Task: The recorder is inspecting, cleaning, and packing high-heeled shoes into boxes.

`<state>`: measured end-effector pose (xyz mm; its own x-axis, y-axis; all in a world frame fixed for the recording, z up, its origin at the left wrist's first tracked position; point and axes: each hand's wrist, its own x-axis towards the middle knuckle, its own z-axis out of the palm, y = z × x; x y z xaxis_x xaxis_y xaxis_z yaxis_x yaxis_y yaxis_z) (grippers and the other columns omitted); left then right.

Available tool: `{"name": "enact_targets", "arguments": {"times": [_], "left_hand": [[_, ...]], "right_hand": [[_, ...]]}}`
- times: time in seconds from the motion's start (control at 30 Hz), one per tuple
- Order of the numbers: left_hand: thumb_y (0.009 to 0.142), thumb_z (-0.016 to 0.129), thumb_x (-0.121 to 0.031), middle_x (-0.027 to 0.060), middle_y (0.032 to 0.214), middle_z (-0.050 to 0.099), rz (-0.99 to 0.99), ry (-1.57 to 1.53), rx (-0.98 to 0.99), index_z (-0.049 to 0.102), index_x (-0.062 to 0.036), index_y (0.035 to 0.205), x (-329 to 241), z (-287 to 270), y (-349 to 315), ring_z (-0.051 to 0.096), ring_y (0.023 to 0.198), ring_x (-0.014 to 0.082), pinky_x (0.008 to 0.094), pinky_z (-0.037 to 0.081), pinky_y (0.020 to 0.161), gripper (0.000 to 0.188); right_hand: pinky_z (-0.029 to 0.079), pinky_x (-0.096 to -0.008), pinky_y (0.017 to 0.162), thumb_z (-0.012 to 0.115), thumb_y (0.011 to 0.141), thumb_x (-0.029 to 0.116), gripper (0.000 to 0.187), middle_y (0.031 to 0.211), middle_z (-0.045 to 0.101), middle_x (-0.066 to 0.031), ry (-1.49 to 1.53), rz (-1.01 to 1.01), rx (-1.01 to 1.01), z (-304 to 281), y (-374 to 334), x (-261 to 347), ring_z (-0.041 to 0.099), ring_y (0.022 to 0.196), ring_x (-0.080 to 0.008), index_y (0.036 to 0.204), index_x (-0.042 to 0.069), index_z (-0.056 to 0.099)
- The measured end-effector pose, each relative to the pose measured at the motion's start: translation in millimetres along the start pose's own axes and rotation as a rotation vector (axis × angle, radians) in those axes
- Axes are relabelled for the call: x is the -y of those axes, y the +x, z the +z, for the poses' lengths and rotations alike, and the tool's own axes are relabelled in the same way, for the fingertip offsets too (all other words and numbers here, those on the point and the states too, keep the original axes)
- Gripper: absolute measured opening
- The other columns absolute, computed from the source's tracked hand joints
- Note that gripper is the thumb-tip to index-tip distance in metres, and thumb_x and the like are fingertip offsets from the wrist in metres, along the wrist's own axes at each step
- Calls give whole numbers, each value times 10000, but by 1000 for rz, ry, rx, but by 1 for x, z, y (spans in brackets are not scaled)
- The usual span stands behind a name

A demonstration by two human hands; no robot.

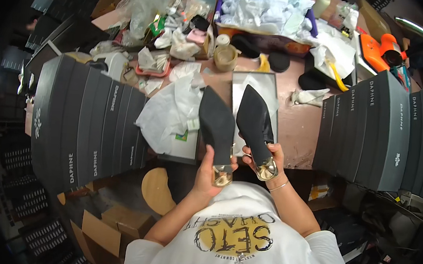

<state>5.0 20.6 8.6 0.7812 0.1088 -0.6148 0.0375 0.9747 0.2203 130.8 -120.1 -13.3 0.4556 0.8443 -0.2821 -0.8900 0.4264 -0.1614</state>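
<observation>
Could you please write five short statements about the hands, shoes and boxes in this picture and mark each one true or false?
1. The left hand holds a black-soled shoe, and the right hand holds a second shoe. True.
2. Both shoes have flat white heels. False: they have shiny gold heels.
3. A thin bracelet circles the right wrist. True.
4. The toes of both shoes point toward the person's chest. False: they point away from it.
5. Boxes stand only on the left side. False: a row of dark boxes stands at the left, and another row at the right.
</observation>
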Motion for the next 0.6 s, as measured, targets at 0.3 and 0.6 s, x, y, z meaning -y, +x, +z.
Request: {"name": "enact_targets", "arguments": {"times": [0.3,0.6], "left_hand": [[938,536,-264,140,1043,606,179,256,59,502,-20,1177,-35,-18,-13,640,809,236,342,584,718,343],[957,514,-278,152,853,613,242,335,-21,510,-36,1098,-37,19,2,612,695,220,302,511,606,280]], "right_hand": [[487,-401,859,642,828,172,394,1094,624,-218,-1859,-310,-331,-16,41,119,618,961,-365,1179,5,580],[510,-450,780,621,709,35,300,978,614,-138,-2658,-319,-866,-131,107,276,599,930,-337,1004,88,618]]}}
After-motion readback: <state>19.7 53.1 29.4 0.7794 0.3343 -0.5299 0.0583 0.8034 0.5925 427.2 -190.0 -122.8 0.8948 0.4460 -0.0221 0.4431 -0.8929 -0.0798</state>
